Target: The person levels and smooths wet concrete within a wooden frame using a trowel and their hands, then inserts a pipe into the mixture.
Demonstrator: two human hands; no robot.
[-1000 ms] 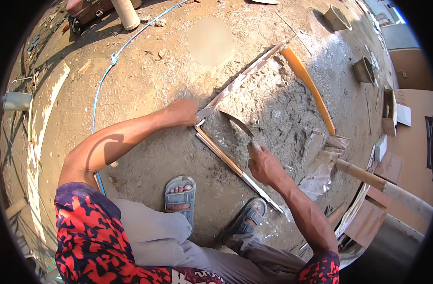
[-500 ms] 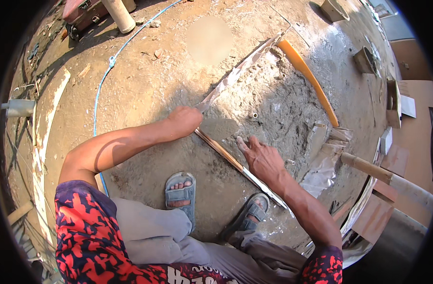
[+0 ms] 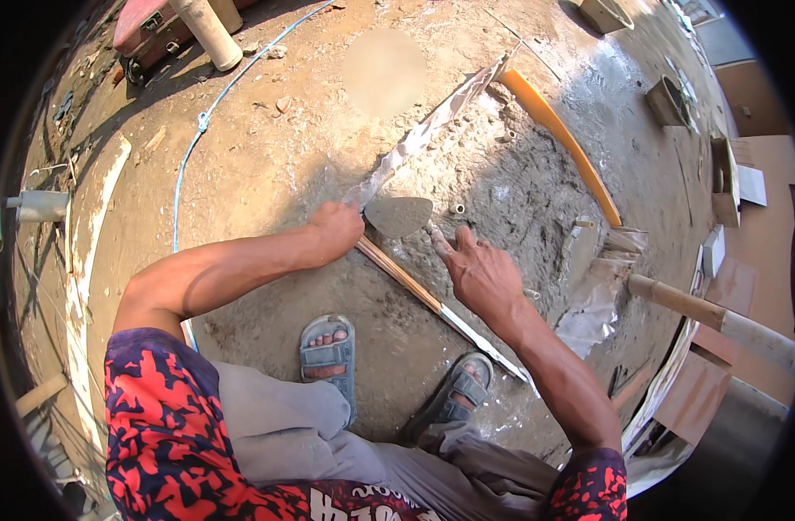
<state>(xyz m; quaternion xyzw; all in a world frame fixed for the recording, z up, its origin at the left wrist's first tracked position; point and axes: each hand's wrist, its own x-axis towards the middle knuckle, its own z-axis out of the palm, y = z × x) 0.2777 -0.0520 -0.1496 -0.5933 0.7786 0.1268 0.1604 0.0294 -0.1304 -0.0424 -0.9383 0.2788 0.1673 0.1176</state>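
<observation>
On my feed the right hand (image 3: 486, 276) grasps a trowel (image 3: 401, 217), thumb toward the blade and index finger reaching out (the handle is hidden from me). I see only the back of the left hand (image 3: 338, 227), which looks curled by the near end of a plastic-wrapped edge (image 3: 415, 143); whether it holds anything, I cannot tell. The trowel is over the near-left part of the wet grey mix (image 3: 536, 204), broad face up, long axis running mostly sideways, tip pointing left toward the left hand. A wooden strip (image 3: 402, 273) slants below it; a short pipe stub (image 3: 457, 208) stands just beside its blade. Farther out, an orange board (image 3: 564, 143) curves along the far-right side, and a blue rope (image 3: 183, 165) lies well left.
</observation>
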